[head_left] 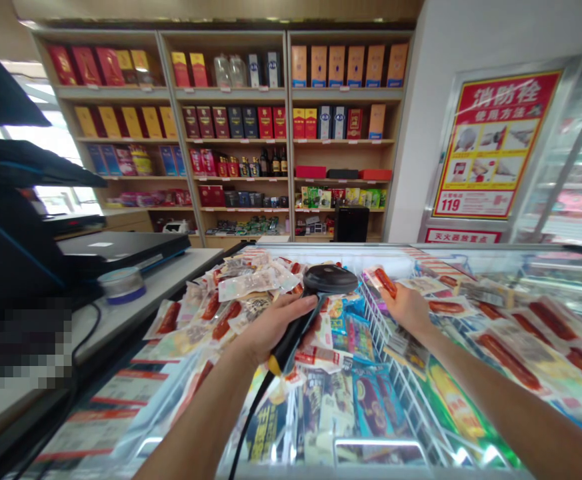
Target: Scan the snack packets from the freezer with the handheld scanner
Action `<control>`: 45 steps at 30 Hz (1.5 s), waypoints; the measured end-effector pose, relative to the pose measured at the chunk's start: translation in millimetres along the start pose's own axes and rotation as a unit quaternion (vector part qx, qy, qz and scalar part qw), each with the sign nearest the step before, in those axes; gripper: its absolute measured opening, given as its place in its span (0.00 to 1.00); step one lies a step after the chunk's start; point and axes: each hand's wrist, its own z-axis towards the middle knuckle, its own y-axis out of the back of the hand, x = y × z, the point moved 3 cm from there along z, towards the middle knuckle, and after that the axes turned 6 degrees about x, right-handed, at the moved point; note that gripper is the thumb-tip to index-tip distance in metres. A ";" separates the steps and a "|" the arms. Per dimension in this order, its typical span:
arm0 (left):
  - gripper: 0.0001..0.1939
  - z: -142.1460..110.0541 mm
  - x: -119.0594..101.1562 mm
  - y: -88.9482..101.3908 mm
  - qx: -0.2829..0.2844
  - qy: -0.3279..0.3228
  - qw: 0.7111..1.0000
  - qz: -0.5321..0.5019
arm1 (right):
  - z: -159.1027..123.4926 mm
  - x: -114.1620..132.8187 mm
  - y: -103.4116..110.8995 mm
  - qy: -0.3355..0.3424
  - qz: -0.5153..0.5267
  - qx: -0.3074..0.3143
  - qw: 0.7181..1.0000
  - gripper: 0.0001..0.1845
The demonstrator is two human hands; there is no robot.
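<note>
My left hand [275, 327] is wrapped around the handle of a black barcode scanner [328, 279], its head pointing forward and its cable trailing down. Off to the right, my right hand [411, 308] grips a clear packet of sausage [385, 281] with a reddish sausage inside. Both hands are above a chest freezer [331, 248]. More packed sausages [225, 320] are heaped on the left side, and others [511, 360] lie on the right. Between my arms, several wrapped ice creams [373, 400] fill a section beside a white wire divider [391, 360].
At the left stands a counter [171, 277] with a dark flat device [125, 250], a roll of tape [122, 285] and a black monitor-like unit [11, 253]. Shelves of boxed goods [235, 123] line the back wall. A red and yellow poster [495, 143] hangs at right.
</note>
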 end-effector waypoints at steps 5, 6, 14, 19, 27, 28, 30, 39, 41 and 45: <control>0.16 2.1 3.3 0.1 0.003 -0.002 1.000 -0.007 | 0.1 0.1 1.0 -0.020 0.006 0.011 1.000 0.28; 0.17 2.8 4.2 -0.5 0.004 -0.005 1.000 -0.010 | 0.0 0.4 1.4 -0.023 0.008 0.015 1.000 0.28; 0.14 6.5 7.6 -8.7 0.003 -0.032 0.999 -0.030 | -1.3 2.2 0.0 -0.009 0.010 0.021 1.000 0.28; 0.16 8.2 4.6 5.6 -0.056 -0.053 0.997 0.024 | -1.5 1.4 0.3 -0.015 0.018 0.027 0.999 0.29; 0.18 -3.8 -9.7 64.0 -0.306 -0.040 0.946 0.103 | 20.7 60.6 8.0 -0.015 0.075 0.037 0.996 0.29; 0.18 -6.0 -10.2 69.7 -0.330 -0.040 0.937 0.107 | 23.5 74.1 7.3 -0.015 0.079 0.039 0.996 0.29; 0.18 -9.0 -10.6 78.0 -0.358 -0.048 0.926 0.107 | 27.1 101.0 4.7 -0.013 0.089 0.045 0.995 0.28; 0.18 -7.3 -14.6 66.6 -0.304 -0.054 0.947 0.090 | 20.8 91.0 18.9 0.066 0.082 0.065 0.992 0.27; 0.18 -5.0 -13.8 59.7 -0.274 -0.043 0.957 0.083 | 6.8 46.8 30.0 0.072 0.031 0.070 0.994 0.26; 0.18 0.0 -10.5 43.5 -0.213 -0.030 0.973 0.087 | -39.8 -28.7 40.0 0.063 -0.057 0.132 0.988 0.25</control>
